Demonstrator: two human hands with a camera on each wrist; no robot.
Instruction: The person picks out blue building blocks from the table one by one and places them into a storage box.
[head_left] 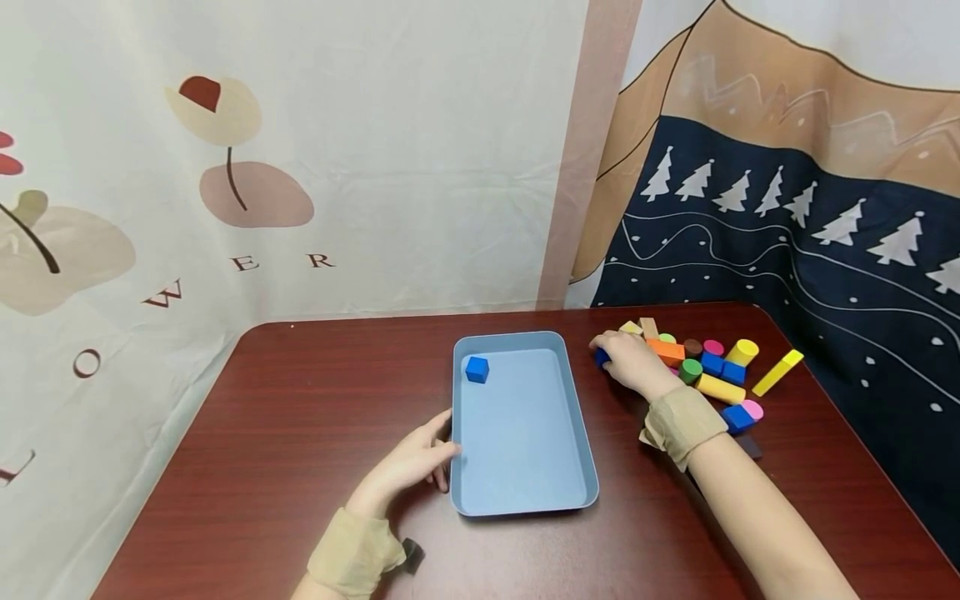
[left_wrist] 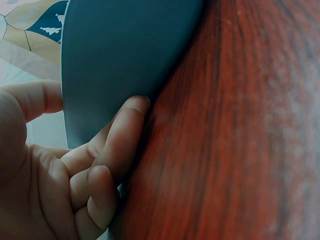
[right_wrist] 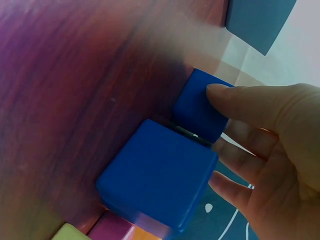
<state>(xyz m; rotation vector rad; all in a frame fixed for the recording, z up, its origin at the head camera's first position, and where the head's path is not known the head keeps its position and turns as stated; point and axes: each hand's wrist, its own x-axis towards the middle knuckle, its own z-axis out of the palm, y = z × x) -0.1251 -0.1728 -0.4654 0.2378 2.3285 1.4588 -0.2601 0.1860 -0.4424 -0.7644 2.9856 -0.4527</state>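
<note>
A blue-grey tray (head_left: 517, 433) lies on the table with one blue cube (head_left: 477, 369) inside, near its far left corner. My left hand (head_left: 408, 462) holds the tray's left wall, thumb over the rim and fingers against the outer side (left_wrist: 120, 135). Right of the tray, my right hand (head_left: 633, 360) pinches a blue block (right_wrist: 202, 105) between thumb and fingers. In the right wrist view, a second blue block (right_wrist: 157, 175) sits close beside the pinched one. From the head view, the right hand covers most of what it pinches.
Several coloured blocks lie in a cluster on the right, among them an orange block (head_left: 666, 352), a green cylinder (head_left: 690, 371), a yellow cylinder (head_left: 720, 389) and a long yellow stick (head_left: 777, 372). The brown table (head_left: 300, 400) meets printed curtains at its far edge.
</note>
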